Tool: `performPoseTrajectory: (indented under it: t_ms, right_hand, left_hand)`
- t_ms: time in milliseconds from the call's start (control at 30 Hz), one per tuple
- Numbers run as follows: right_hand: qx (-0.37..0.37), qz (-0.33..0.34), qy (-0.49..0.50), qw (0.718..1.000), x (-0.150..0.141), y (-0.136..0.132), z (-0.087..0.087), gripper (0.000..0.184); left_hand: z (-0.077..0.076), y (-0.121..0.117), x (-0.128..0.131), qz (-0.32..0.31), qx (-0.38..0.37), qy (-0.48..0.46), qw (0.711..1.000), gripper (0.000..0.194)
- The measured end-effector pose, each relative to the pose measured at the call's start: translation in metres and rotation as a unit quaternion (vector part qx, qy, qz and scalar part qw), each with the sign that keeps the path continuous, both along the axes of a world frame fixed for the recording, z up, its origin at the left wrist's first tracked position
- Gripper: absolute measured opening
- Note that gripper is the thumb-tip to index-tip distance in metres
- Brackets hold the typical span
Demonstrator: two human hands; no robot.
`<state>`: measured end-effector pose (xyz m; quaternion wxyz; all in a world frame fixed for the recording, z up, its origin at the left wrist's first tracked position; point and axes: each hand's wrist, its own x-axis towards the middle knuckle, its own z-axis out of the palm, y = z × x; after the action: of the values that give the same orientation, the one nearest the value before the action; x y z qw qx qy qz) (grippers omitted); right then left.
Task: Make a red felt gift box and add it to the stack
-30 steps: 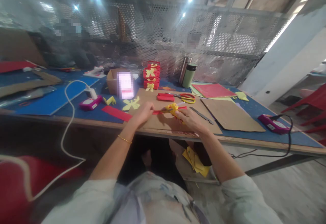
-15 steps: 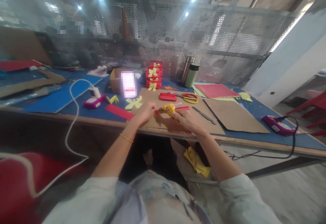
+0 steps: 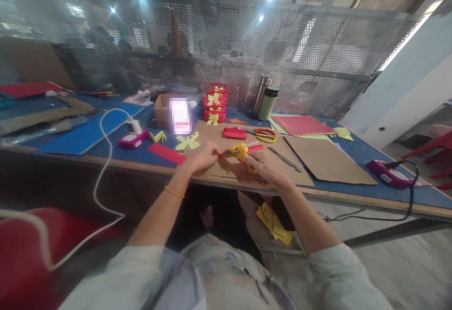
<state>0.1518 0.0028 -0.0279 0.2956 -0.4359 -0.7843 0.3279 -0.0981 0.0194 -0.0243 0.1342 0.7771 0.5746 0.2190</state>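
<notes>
In my right hand [image 3: 260, 162] is a small yellow glue gun [image 3: 240, 150], its nozzle pointing left and a pale stick showing behind it. My left hand [image 3: 207, 154] has its fingers pinched on the near end of a narrow red strip [image 3: 255, 148], which passes behind the glue gun and shows again at its right. The nozzle is close to the left fingertips; whether it touches the strip I cannot tell. Under both hands lies a brown cardboard sheet [image 3: 226, 171]. A wider red strip [image 3: 167, 154] lies beside my left wrist.
Beyond my hands lie a folded red piece [image 3: 234, 133] and scissors [image 3: 263, 135]. A grey blade-like tool [image 3: 284, 159] is to the right. Stacked red boxes with yellow bows [image 3: 214, 104], a green flask [image 3: 268, 105] and a cardboard box [image 3: 161, 111] stand behind. A white cable [image 3: 106, 178] hangs left.
The glue gun dipped slightly leftward along the red strip, then shifted back a little to the right. Both hands kept their holds. The whole view drifted slightly.
</notes>
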Motion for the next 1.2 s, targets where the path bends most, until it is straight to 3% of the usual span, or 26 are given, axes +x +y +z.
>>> performPoseTrajectory:
  t_ms: [367,933,1200]
  right_hand:
    - [0.002,0.007,0.021,1.0,0.0017,-0.0066,0.0,0.062]
    - [-0.004,0.033,0.03,0.999,0.0028,-0.0045,-0.0026,0.061]
    - [0.007,0.006,0.009,1.0,0.0091,-0.004,0.0011,0.067]
  left_hand:
    - [-0.0082,0.002,0.0038,0.004,0.04,-0.009,0.999,0.02]
    - [-0.0012,0.0001,0.0022,0.008,0.015,-0.037,0.999,0.02]
    - [-0.0032,0.002,0.0023,0.009,0.023,-0.031,0.999,0.021]
